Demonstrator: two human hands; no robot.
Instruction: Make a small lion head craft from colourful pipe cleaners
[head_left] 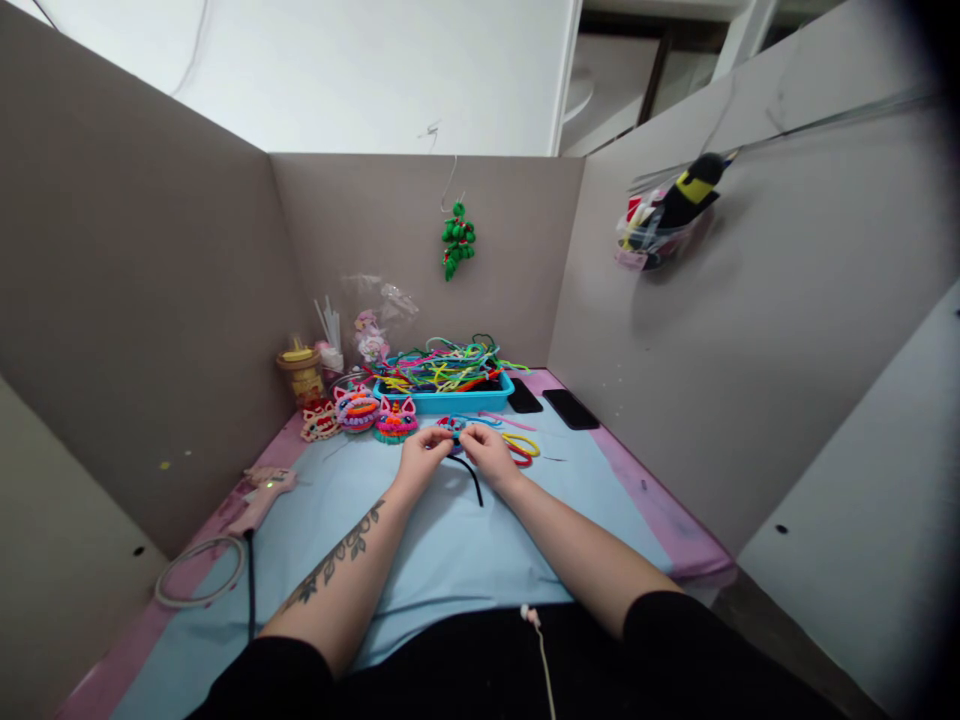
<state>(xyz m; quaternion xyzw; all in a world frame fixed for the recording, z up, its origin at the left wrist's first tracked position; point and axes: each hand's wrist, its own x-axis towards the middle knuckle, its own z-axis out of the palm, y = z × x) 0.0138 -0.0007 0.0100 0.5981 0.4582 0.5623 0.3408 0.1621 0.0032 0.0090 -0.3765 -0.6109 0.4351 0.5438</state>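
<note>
Across the blue mat (450, 570) stood one blue tray (442, 402) of pipe cleaners, three fuzzy faces (357, 408) and two phones (571, 409). At its middle, left hand (421, 455) and right hand (489, 452), fingertips together, both pinched one black pipe cleaner (472, 480).

The fuzzy chenille stem (472, 480) is black against a pale blue table mat (450, 550) with pink borders. The plastic tray (450, 403) is bright blue, its loose stems (442, 368) green, yellow, pink, orange and purple, and the round craft faces (375, 412) are banded pink, orange and teal. The hanging beaded ornament (457, 240) is green with red flecks; a dark leafy tattoo (341, 550) patterns the left forearm.
</note>
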